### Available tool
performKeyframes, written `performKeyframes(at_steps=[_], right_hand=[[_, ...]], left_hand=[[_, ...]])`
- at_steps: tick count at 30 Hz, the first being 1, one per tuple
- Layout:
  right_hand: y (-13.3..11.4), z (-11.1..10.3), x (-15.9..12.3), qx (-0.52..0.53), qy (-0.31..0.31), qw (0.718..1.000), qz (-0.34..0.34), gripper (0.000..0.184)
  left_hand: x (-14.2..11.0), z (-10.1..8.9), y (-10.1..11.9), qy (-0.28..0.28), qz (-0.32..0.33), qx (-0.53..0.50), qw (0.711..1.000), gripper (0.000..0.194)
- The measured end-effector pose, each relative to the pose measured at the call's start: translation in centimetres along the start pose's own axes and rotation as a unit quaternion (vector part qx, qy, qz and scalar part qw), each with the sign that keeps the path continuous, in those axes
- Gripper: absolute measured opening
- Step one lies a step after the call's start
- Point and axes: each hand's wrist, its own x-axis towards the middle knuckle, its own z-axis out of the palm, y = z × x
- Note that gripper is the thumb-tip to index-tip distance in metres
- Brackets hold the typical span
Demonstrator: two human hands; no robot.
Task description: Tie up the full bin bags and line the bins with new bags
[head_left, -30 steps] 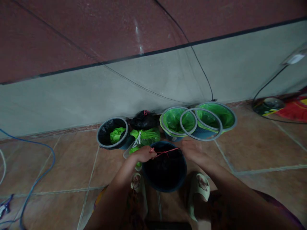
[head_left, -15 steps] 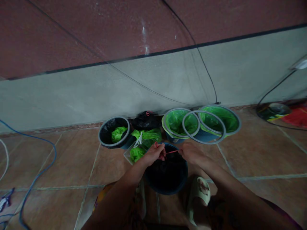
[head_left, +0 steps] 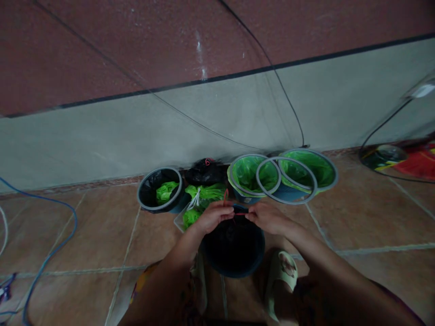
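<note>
A dark blue bin (head_left: 234,262) lined with a black bag stands on the floor between my feet. Over its far rim my left hand (head_left: 212,216) and my right hand (head_left: 267,216) are close together, each pinching an end of a thin red string (head_left: 238,213). Part of the string sticks up by my left fingers. My forearms reach in from the bottom of the view.
By the wall stand a black-lined bin (head_left: 158,194) with a green bag inside, a tied black bag (head_left: 205,171), tied green bags (head_left: 204,194), two green-lined bins (head_left: 253,174) (head_left: 311,167) and a loose grey ring (head_left: 287,180). Blue cable (head_left: 50,244) lies left; sandals (head_left: 282,271) below.
My hands have come together over the bin's far rim, and the red string between them is now much shorter. The view has shifted slightly.
</note>
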Motion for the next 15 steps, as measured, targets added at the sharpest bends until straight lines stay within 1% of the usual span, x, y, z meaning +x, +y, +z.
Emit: performKeyframes(at_steps=[2,4,6,8,12,15], right_hand=[[0.1,0.1,0.0,-0.006,0.003,1.000,0.001,0.031],[0.0,0.2,0.1,-0.008,0.006,1.000,-0.008,0.033],[-0.1,0.3,0.1,0.004,0.011,1.000,-0.027,0.034],[-0.3,0.4,0.2,0.031,0.013,0.998,-0.057,0.034],[-0.6,0.8,0.5,0.087,0.019,0.987,-0.132,0.028],[-0.8,1.1,0.7,0.116,0.046,0.978,-0.169,0.023]], left_hand=[[0.4,-0.3,-0.5,-0.004,0.018,0.053,0.998,0.039],[0.8,-0.4,-1.2,0.018,0.038,0.105,0.994,0.030],[1.0,-0.3,-1.7,0.038,0.054,0.144,0.987,0.020],[1.0,0.0,-1.8,0.045,0.066,0.189,0.979,0.016],[0.5,0.4,-1.3,0.058,0.089,0.293,0.950,0.012],[0.0,0.6,-0.8,0.040,0.116,0.366,0.923,0.011]])
